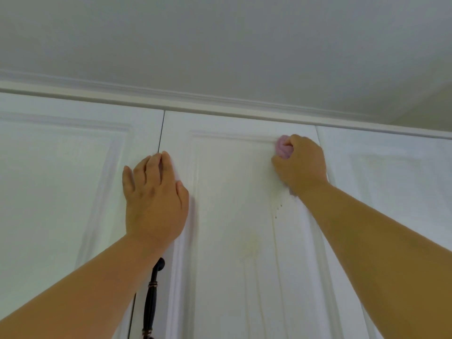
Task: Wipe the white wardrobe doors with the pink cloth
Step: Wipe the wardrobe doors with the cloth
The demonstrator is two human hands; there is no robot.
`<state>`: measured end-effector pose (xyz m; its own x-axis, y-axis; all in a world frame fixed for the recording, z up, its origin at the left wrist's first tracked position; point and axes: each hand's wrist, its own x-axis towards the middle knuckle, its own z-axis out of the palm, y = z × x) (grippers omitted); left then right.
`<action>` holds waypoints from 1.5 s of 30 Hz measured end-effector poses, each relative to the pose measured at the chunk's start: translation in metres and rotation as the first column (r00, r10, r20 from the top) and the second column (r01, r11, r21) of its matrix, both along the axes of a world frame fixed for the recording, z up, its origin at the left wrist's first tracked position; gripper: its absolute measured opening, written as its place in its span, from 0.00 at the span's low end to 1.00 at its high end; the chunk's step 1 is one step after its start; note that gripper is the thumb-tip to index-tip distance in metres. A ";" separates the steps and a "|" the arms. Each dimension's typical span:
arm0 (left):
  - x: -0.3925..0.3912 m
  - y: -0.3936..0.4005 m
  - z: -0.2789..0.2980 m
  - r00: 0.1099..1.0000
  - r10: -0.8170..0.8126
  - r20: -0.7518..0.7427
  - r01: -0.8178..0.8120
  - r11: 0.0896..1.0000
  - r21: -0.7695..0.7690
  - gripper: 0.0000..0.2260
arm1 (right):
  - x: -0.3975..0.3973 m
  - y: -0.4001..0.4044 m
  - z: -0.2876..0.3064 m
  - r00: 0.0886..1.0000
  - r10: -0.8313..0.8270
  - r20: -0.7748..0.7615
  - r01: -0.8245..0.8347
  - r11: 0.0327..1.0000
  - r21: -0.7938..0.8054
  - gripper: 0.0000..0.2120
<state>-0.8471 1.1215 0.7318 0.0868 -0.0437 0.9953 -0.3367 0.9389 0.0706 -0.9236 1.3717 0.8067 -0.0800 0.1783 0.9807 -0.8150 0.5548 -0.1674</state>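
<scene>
A person's right hand (299, 162) clenches a bunched pink cloth (282, 146), mostly hidden in the fist, against the upper right of a white wardrobe door (234, 216). The left hand (154, 199) lies flat, fingers released, above a dark handle (151, 299) cut off below.
</scene>
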 end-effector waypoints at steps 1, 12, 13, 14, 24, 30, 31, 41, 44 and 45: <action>0.000 0.000 0.001 1.000 0.003 0.002 -0.003 1.000 0.000 0.28 | -0.002 -0.003 -0.004 0.999 0.032 -0.026 -0.033 0.999 -0.030 0.09; 0.000 0.003 0.001 1.000 0.012 -0.008 -0.012 1.000 0.009 0.29 | 0.007 -0.073 0.005 0.974 0.023 -0.225 0.103 0.838 0.535 0.24; 0.001 0.003 0.001 1.000 0.005 -0.012 -0.005 1.000 0.006 0.29 | 0.010 -0.076 0.006 0.965 -0.016 -0.261 0.169 0.800 0.576 0.24; 0.001 0.003 0.001 1.000 0.008 -0.006 -0.008 1.000 0.002 0.29 | 0.006 -0.069 0.008 0.954 -0.066 -0.291 0.234 0.773 0.589 0.25; 0.000 0.000 0.000 1.000 0.013 -0.016 -0.014 1.000 -0.011 0.28 | -0.043 0.012 -0.003 0.999 -0.044 0.012 0.039 0.970 0.240 0.25; 0.003 0.003 0.000 0.999 -0.009 -0.043 0.008 0.999 -0.034 0.27 | -0.031 -0.005 -0.075 0.982 0.137 -0.133 -0.070 0.905 0.419 0.24; 0.003 0.005 -0.001 0.999 -0.015 -0.051 0.012 0.997 -0.070 0.26 | -0.030 -0.009 -0.096 0.973 0.158 -0.171 -0.054 0.869 0.492 0.24; -0.013 0.022 -0.006 0.992 -0.051 0.116 0.090 0.929 -0.360 0.24 | -0.036 0.007 -0.045 0.990 -0.044 0.132 0.015 0.977 0.212 0.35; -0.012 0.020 -0.005 0.991 -0.060 0.115 0.099 0.924 -0.368 0.24 | -0.031 -0.006 -0.061 0.992 0.042 0.117 -0.056 0.991 0.118 0.33; -0.012 0.019 -0.004 0.991 -0.061 0.117 0.100 0.923 -0.370 0.24 | -0.033 -0.007 -0.079 0.998 0.036 0.057 -0.044 0.989 0.141 0.31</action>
